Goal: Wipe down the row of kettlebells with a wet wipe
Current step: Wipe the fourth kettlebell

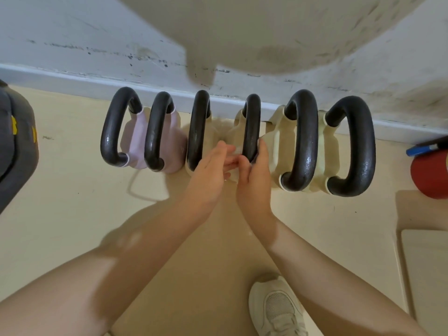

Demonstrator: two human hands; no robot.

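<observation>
Several kettlebells with black handles stand in a row along the wall: two pink ones (135, 141) at the left and cream ones to the right. My right hand (254, 175) curls around the black handle (251, 127) of the fourth kettlebell. My left hand (208, 173) sits just left of it, fingers pinching a white wet wipe (236, 151) against that handle. The wipe is mostly hidden between the two hands. The cream kettlebells at the right (305, 141) (351, 146) stand untouched.
A white baseboard (72, 81) and scuffed wall run behind the row. A dark grey object (17, 146) sits at far left, a red ball (431, 175) with a blue item at far right. My white shoe (276, 309) is on the cream floor below.
</observation>
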